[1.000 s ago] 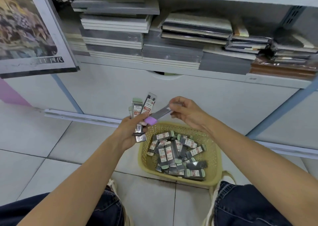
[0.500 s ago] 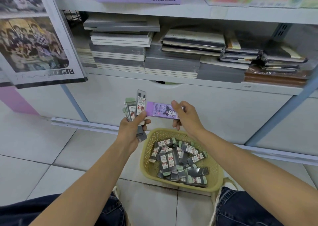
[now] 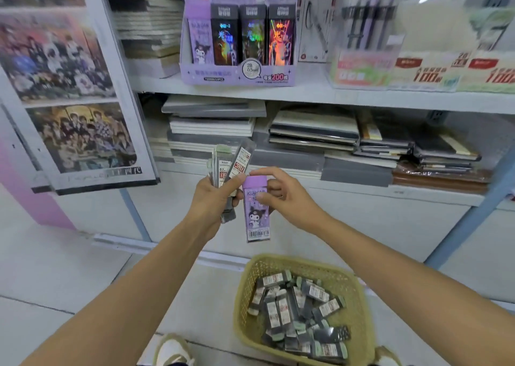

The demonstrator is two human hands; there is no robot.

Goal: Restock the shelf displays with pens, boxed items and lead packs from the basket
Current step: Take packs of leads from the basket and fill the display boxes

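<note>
A purple Kuromi lead pack (image 3: 256,215) is held upright in front of the lower shelf, above the basket and below the purple display box. It is pinched near its capped top by the right hand (image 3: 284,198): the thumb is pressed on the printed face, the index finger is arched over the cap, and the other fingers are curled behind the pack. A fan of grey lead packs (image 3: 227,162) is gripped by the left hand (image 3: 213,198), with the fingers wrapped round the lower ends and the thumb laid across the front, its tip just beside the purple cap.

A yellow woven basket (image 3: 320,271) is set on the tiled floor at lower right, and a heap of loose lead packs (image 3: 301,310) with white labels is held in it. The purple display box (image 3: 237,74) is stood on the upper shelf board (image 3: 334,98); one purple pack is seen in its left slot, with three dark iridescent ones beside it. Upright pens (image 3: 367,20) are racked in a clear stand to the right, though they are blurred. Stacked notebooks (image 3: 211,126) are laid under the shelf board, and a poster board (image 3: 75,131) is seen at the left
</note>
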